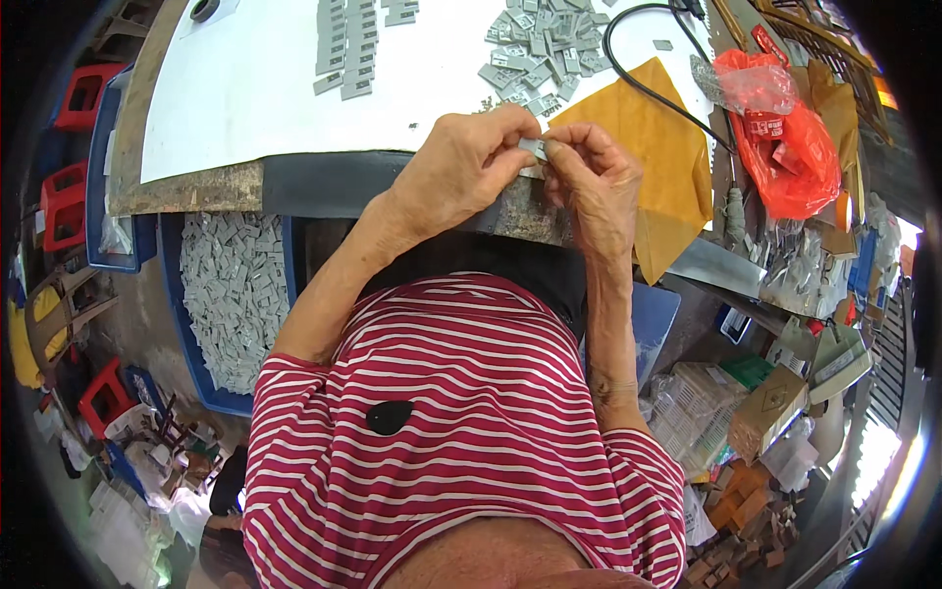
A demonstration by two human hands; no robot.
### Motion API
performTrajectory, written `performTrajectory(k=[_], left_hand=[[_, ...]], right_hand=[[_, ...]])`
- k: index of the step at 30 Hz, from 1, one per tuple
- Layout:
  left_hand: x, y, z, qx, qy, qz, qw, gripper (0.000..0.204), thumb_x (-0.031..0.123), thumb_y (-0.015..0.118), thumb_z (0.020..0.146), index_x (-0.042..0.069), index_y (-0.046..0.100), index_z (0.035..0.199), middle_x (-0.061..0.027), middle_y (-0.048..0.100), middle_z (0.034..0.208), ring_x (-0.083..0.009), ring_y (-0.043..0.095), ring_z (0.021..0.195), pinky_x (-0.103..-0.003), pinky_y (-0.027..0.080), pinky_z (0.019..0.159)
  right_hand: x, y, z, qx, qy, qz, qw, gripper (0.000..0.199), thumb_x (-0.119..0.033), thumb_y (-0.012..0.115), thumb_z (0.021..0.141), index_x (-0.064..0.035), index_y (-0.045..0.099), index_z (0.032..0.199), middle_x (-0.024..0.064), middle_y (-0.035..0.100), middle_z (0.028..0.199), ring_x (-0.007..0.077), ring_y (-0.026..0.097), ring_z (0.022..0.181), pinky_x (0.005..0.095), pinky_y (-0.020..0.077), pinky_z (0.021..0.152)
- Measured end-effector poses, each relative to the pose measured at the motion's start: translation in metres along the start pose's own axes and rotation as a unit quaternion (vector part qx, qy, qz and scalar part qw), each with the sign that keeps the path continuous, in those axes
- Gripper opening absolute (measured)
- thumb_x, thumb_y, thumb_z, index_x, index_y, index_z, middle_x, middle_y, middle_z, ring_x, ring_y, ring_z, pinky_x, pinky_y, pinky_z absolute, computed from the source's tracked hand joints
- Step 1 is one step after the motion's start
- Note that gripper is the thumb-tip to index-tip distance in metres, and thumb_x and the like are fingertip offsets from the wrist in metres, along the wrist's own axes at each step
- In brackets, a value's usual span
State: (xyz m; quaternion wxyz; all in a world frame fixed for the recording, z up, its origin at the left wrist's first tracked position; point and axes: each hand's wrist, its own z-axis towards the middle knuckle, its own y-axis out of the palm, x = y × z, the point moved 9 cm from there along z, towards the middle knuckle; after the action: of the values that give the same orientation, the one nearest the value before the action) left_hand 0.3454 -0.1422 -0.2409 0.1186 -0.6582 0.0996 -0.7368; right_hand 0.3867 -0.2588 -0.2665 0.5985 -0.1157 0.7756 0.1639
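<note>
Over the front edge of the table, my left hand (471, 162) and my right hand (594, 177) meet fingertip to fingertip. Between them they pinch a small grey plastic piece (533, 147), mostly covered by the fingers. Just beyond my hands lies a loose heap of similar grey pieces (549, 49), with some tiny brass-coloured bits (488, 104) at its near side. Farther left, more grey pieces (345, 44) are laid in neat rows on the white sheet (235, 98). A brown paper sheet (667, 147) lies beside my right hand.
A blue bin (203, 378) full of grey pieces stands below the table at the left. At the right are a black cable (613, 54), a red plastic bag (785, 167) and a cardboard box (770, 412). Red stools (64, 206) stand at the far left.
</note>
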Motion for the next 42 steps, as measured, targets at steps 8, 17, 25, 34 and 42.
performTrajectory(k=[8,17,25,34,42], left_hand=[[0.002,-0.025,0.007,0.047,0.055,0.097,0.993,0.017,0.007,0.061,0.077,0.0,0.058,0.092,-0.0066,0.057,0.064,-0.0107,0.049,0.054,-0.024,0.04,0.05],[-0.018,-0.08,0.021,0.169,0.072,0.257,0.949,0.017,0.01,0.06,0.077,-0.001,0.059,0.089,-0.0095,0.056,0.065,-0.017,0.052,0.056,-0.029,0.043,0.054],[-0.032,-0.088,0.025,0.175,0.068,0.409,0.893,0.014,0.012,0.064,0.072,0.004,0.059,0.083,-0.0086,0.059,0.074,-0.0235,0.057,0.067,-0.034,0.043,0.062],[-0.037,-0.102,0.032,0.192,0.029,0.501,0.843,0.012,0.013,0.064,0.072,0.011,0.06,0.084,-0.0032,0.059,0.08,-0.0208,0.056,0.08,-0.038,0.035,0.069],[-0.041,-0.109,0.037,0.203,0.023,0.514,0.833,0.011,0.013,0.065,0.071,0.012,0.06,0.081,-0.0001,0.06,0.078,-0.0192,0.056,0.08,-0.038,0.033,0.069]], right_hand=[[-0.003,0.007,0.008,-0.014,-0.016,-0.023,0.999,0.015,-0.007,0.052,0.086,0.0045,0.058,0.094,0.0039,0.056,0.068,0.0078,0.051,0.055,0.0192,0.0418,0.05],[-0.019,-0.008,-0.016,-0.006,-0.043,-0.075,0.996,0.014,-0.003,0.052,0.086,0.0051,0.057,0.095,0.0055,0.058,0.074,0.008,0.052,0.059,0.0193,0.0429,0.052],[-0.024,-0.025,-0.029,0.009,-0.051,-0.054,0.997,0.014,-0.003,0.053,0.086,0.0048,0.057,0.097,0.0061,0.058,0.076,0.0074,0.052,0.061,0.0183,0.0432,0.052],[-0.036,-0.052,-0.046,0.055,-0.069,-0.093,0.992,0.013,-0.001,0.052,0.086,0.0043,0.057,0.097,0.0062,0.057,0.074,0.0078,0.051,0.058,0.0185,0.0413,0.049],[-0.027,-0.091,-0.047,0.107,-0.07,-0.082,0.988,0.014,-0.003,0.052,0.086,0.0041,0.057,0.098,0.0059,0.056,0.073,0.008,0.05,0.055,0.0167,0.0373,0.046]])
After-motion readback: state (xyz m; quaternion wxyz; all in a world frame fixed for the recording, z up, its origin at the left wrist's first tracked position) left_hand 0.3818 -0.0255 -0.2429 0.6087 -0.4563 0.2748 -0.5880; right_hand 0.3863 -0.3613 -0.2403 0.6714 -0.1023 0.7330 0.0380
